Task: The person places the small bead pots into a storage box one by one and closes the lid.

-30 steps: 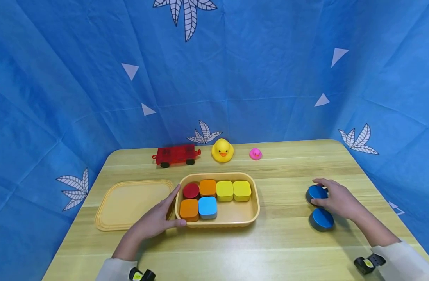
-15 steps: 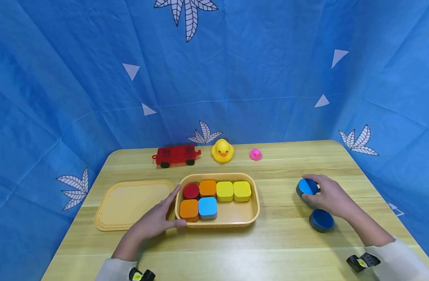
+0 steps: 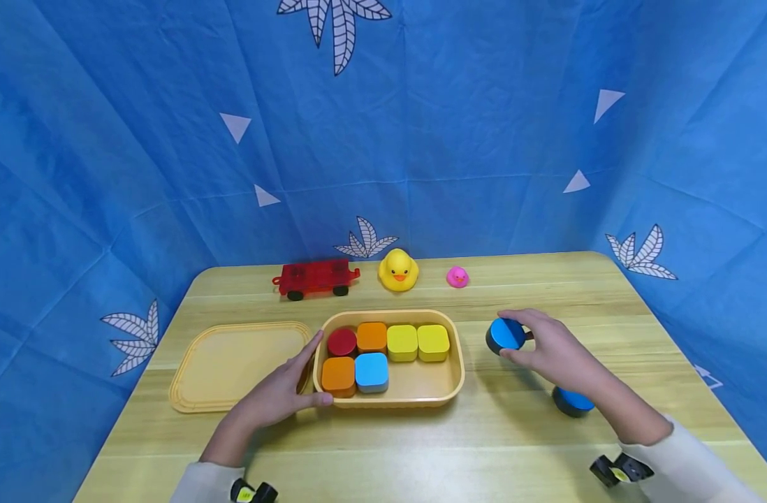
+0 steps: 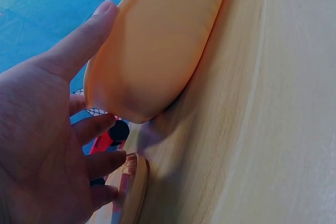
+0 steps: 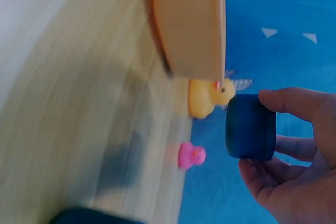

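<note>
My right hand (image 3: 553, 353) pinches a blue round block (image 3: 506, 334) between thumb and fingers. In the right wrist view this block (image 5: 249, 127) is raised above the table, its shadow below. Under the right forearm stands a second blue round block (image 3: 572, 403), partly covered. My left hand (image 3: 276, 391) rests at the left end of a yellow-orange tray (image 3: 421, 403), thumb on the front rim and index finger along the side. Inside the tray are a red round block (image 3: 342, 341), orange blocks (image 3: 339, 374), yellow blocks (image 3: 433, 340) and a light blue block (image 3: 372, 370).
A flat yellow-orange lid (image 3: 239, 363) lies left of the tray, beside the left hand. Along the table's back edge stand a red toy wagon (image 3: 314, 276), a yellow duck (image 3: 399, 270) and a small pink duck (image 3: 457, 277). A blue curtain (image 3: 484, 140) hangs behind.
My right hand has lifted the blue round block and carried it leftward toward the tray. The second blue block and my left hand stay in place.
</note>
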{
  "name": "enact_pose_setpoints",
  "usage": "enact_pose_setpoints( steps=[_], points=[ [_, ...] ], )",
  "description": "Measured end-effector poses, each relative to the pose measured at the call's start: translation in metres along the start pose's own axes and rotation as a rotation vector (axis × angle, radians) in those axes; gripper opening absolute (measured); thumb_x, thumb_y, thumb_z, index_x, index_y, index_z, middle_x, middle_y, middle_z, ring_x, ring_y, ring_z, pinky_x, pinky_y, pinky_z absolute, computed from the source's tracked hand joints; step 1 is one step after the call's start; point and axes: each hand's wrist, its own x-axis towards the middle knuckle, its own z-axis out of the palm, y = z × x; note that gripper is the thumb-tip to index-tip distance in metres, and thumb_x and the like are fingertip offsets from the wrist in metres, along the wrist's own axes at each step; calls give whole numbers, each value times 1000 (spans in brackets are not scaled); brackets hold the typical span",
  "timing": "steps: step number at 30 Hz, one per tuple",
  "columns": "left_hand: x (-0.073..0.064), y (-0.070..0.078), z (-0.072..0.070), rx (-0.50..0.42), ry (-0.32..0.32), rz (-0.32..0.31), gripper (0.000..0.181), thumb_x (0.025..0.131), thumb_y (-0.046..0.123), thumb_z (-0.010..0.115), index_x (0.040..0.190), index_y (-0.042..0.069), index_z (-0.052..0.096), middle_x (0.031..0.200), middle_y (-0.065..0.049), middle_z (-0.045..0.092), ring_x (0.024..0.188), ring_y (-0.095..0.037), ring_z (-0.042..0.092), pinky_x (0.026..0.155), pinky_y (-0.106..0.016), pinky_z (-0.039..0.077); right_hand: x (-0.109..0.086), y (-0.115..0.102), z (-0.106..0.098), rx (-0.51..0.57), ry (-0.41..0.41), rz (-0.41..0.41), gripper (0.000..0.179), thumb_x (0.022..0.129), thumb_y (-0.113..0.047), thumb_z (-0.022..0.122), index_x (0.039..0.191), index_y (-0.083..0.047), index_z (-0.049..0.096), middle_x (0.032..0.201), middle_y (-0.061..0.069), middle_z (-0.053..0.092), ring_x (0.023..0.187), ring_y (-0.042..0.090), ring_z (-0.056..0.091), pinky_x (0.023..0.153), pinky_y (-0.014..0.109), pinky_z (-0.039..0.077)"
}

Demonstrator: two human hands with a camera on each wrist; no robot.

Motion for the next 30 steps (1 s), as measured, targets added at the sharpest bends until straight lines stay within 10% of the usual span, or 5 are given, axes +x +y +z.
enact_pose_setpoints(
  steps=[30],
  points=[
    [-1,0,0,-1,0,6,109,88,54,77,166,40,2,171,-15,20,152,-46,27,118,-67,27,42,-64,87,10,-183,-239,55,88,-20,84,137,-4,64,131,9,67,123,31,55,103,51,51]
  ],
)
